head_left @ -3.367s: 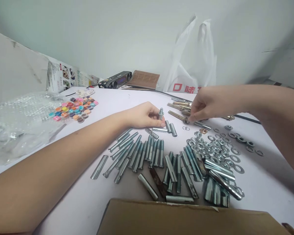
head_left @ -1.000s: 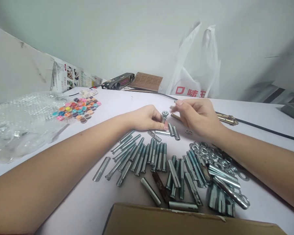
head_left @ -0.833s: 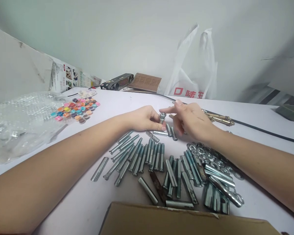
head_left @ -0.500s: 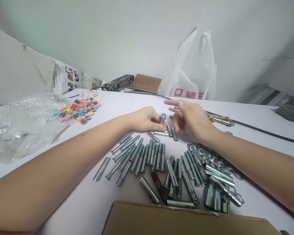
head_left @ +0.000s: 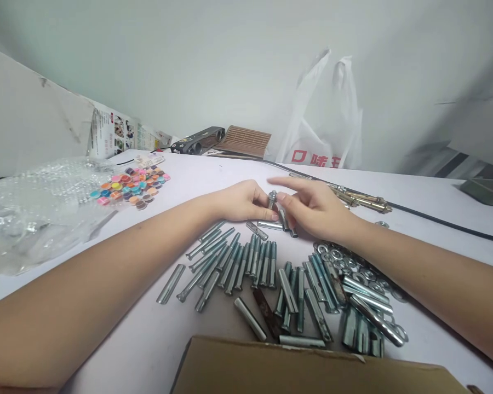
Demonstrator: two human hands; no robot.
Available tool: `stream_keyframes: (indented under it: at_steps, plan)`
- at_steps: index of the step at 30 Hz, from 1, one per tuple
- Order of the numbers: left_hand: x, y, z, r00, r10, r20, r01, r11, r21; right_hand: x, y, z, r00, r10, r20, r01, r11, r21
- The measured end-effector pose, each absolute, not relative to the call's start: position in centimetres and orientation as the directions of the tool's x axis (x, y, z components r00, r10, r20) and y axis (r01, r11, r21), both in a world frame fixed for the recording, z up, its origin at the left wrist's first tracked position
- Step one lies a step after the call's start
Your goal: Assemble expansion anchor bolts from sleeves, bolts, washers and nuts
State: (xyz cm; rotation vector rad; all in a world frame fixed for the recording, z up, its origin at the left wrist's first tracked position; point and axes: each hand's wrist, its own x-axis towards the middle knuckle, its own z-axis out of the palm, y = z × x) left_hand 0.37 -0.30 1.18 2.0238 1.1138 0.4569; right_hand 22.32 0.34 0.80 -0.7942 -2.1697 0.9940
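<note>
My left hand (head_left: 246,201) pinches an upright bolt (head_left: 273,196) with a nut and washer at its top. Close on its right is my right hand (head_left: 312,205), thumb at the bolt's top and index finger stretched out above it; whether it grips anything is hard to tell. Metal sleeves (head_left: 270,225) lie just under both hands, some partly hidden by the right one. Nearer to me, several bolts (head_left: 230,262) are spread in a row, with more sleeves (head_left: 288,290) beside them. A pile of washers (head_left: 345,260) sits below my right forearm.
A cardboard box (head_left: 312,366) stands at the near edge. Brass-coloured bolts (head_left: 365,200) and a black cable (head_left: 443,221) lie behind my right hand. Colourful discs (head_left: 131,186) and clear plastic wrap (head_left: 45,208) are at the left; a white bag (head_left: 320,126) stands at the back.
My right hand has moved left and slightly down, bringing its thumb to the top of the bolt. My left hand stays almost in place around the bolt.
</note>
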Motion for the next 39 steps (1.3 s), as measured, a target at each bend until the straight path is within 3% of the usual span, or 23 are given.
stream_keyframes:
  at_steps: [2, 5, 8, 12, 14, 17, 20, 24, 29, 32, 34, 39]
  plan:
    - [0.4, -0.2, 1.0, 0.558, 0.829, -0.044, 0.560, -0.338, 0.757, 22.4, 0.5, 0.6, -0.704, 0.636, 0.315, 0.264, 0.647, -0.715]
    - [0.5, -0.1, 0.7, 0.555, 0.831, -0.032, 0.558, -0.344, 0.755, 22.6, 0.8, 0.4, -0.682, 0.599, 0.420, 0.332, 0.765, -0.552]
    - [0.3, 0.1, 0.6, 0.504, 0.855, 0.124, 0.556, -0.431, 0.711, 22.8, 0.9, 0.2, -0.576, 0.659, 0.483, 0.446, 0.749, -0.490]
    - [-0.5, 0.4, 1.0, 0.367, 0.855, 0.368, 0.672, -0.516, 0.531, 22.8, 1.1, 0.2, -0.444, 0.719, 0.535, 0.476, 0.695, -0.539]
    - [-0.9, 0.5, 1.1, 0.382, 0.850, 0.363, 0.683, -0.524, 0.509, 22.7, 1.4, 0.2, -0.436, 0.703, 0.562, 0.480, 0.710, -0.515]
    - [-1.2, 0.6, 0.9, 0.394, 0.867, 0.304, 0.680, -0.498, 0.539, 22.6, 1.8, 0.2, -0.497, 0.658, 0.566, 0.553, 0.742, -0.378]
    - [-0.9, 0.6, 0.5, 0.381, 0.842, 0.382, 0.692, -0.533, 0.486, 22.5, 2.0, 0.5, -0.532, 0.687, 0.495, 0.644, 0.708, -0.289]
    - [-0.4, 0.5, 0.1, 0.426, 0.705, 0.567, 0.679, -0.664, 0.315, 22.7, 1.7, 1.0, -0.500, 0.742, 0.446, 0.666, 0.659, -0.350]
    - [-0.2, 0.8, -0.5, 0.486, 0.527, 0.697, 0.676, -0.732, 0.082, 22.9, 1.7, 1.2, -0.452, 0.795, 0.405, 0.574, 0.607, -0.550]
    - [0.0, 0.7, -0.5, 0.438, 0.541, 0.718, 0.699, -0.707, 0.106, 23.1, 1.8, 1.5, -0.480, 0.776, 0.410, 0.417, 0.613, -0.672]
    - [0.3, 0.4, -0.3, 0.414, 0.575, 0.705, 0.704, -0.694, 0.152, 23.2, 1.9, 1.9, -0.479, 0.774, 0.413, 0.404, 0.613, -0.679]
    - [1.1, -0.6, 0.5, 0.343, 0.788, 0.510, 0.711, -0.574, 0.408, 23.1, 2.3, 3.2, -0.372, 0.839, 0.398, 0.436, 0.537, -0.722]
